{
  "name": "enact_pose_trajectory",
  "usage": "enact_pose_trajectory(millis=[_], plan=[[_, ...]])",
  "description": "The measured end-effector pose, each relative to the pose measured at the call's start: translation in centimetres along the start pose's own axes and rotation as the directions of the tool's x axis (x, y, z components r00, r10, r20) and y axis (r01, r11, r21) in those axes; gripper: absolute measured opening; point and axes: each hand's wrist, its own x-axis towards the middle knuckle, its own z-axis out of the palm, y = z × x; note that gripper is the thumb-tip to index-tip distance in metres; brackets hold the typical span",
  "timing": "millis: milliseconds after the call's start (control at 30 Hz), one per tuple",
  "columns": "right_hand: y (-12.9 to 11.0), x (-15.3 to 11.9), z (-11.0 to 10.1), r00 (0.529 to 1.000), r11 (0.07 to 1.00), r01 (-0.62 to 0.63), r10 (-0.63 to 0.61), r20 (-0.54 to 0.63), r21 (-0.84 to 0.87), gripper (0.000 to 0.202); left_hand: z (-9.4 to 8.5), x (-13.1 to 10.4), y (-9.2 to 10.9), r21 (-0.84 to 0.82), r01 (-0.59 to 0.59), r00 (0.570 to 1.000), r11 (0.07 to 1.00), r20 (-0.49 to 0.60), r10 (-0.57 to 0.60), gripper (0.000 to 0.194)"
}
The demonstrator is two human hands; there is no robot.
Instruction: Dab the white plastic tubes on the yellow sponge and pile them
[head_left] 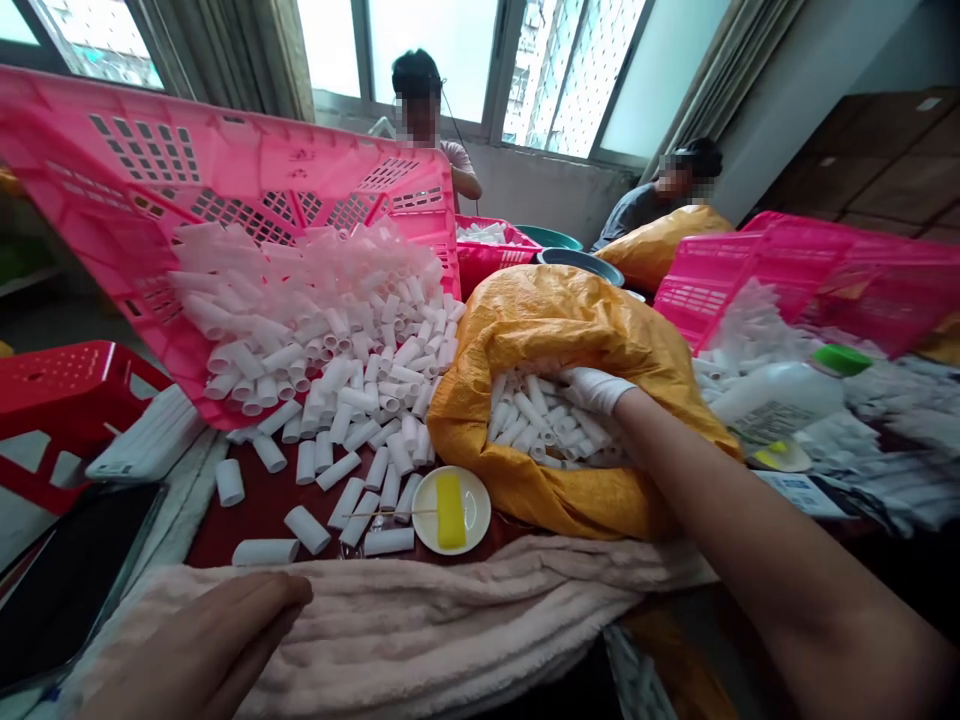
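Note:
My right hand (598,388), wrapped in something white, reaches into the mouth of an orange woven sack (577,300). Short white plastic tubes (532,405) fill the sack around it. Its fingers are mostly hidden by the sack's rim and the tubes, so I cannot make out any grip. At the lower left, my left hand (202,645) lies over a pale pink fleece cloth (420,625), fingers stretched out and holding nothing. A small white dish (478,510) with a yellow block (451,510) sits between the hands; a thin stick lies across towards the block.
A tilted pink crate (300,150) spills white tubes (360,400) onto the dark red table. A phone (67,580) and red stool (67,390) are left. On the right are a green-capped bottle (787,395) and another pink crate (750,260). Two people (420,90) sit beyond.

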Motion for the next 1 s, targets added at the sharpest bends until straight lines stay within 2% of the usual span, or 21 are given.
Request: enact_pose_trajectory(millis=[100, 200, 267, 300, 333, 400, 467, 567, 767, 900, 1000], plan=[[-1.9, -2.7, -1.6, 1.0, 1.0, -0.021, 0.021, 0.009, 0.021, 0.022, -0.9, 0.3, 0.3, -0.049, 0.043, 0.999, 0.998, 0.015, -0.042, 0.023], [-5.4, -7.9, -1.7, 0.988, 0.972, -0.021, 0.055, -0.141, 0.235, 0.028, -1.0, 2.1, 1.6, -0.062, 0.019, 1.0, 0.998, 0.001, -0.019, 0.026], [-8.3, -12.1, -0.3, 0.98, 0.886, -0.014, 0.104, -0.17, 0.463, 0.024, -0.3, 4.1, 2.7, -0.044, -0.013, 1.0, 0.999, 0.001, 0.013, 0.028], [-9.6, -14.1, 0.8, 0.984, 0.834, -0.023, 0.115, -0.133, 0.551, 0.021, 0.3, 5.2, 3.2, -0.02, -0.013, 1.0, 1.0, 0.011, 0.013, 0.028], [-10.7, -15.8, 2.1, 0.99, 0.793, -0.033, 0.11, -0.088, 0.609, 0.019, 0.9, 6.4, 3.7, 0.019, -0.01, 1.0, 1.0, 0.025, 0.009, 0.028], [-12.2, -18.1, 4.7, 0.996, 0.774, -0.07, 0.093, -0.003, 0.63, 0.018, 2.1, 8.6, 4.3, 0.118, 0.007, 0.995, 0.993, 0.095, -0.018, 0.025], [-12.8, -19.0, 7.1, 0.994, 0.803, -0.109, 0.092, 0.059, 0.585, 0.017, 3.0, 10.2, 4.4, 0.177, -0.009, 0.981, 0.984, 0.192, -0.026, 0.021], [-12.5, -19.1, 9.2, 0.988, 0.841, -0.149, 0.111, 0.103, 0.52, 0.017, 3.9, 11.6, 4.1, 0.134, -0.034, 0.958, 0.99, 0.287, -0.006, 0.026], [-12.0, -19.2, 9.8, 0.982, 0.857, -0.181, 0.132, 0.133, 0.482, 0.015, 4.5, 11.4, 3.7, -0.074, 0.07, 0.971, 0.995, 0.233, -0.051, 0.024], [-12.0, -19.2, 9.7, 0.981, 0.866, -0.186, 0.138, 0.137, 0.464, 0.015, 4.3, 10.9, 3.7, -0.175, 0.079, 0.979, 0.981, 0.202, -0.043, 0.023], [-12.1, -19.1, 9.6, 0.982, 0.867, -0.178, 0.128, 0.136, 0.465, 0.015, 4.2, 10.9, 3.6, -0.221, 0.062, 0.991, 0.973, 0.131, -0.033, 0.022]])
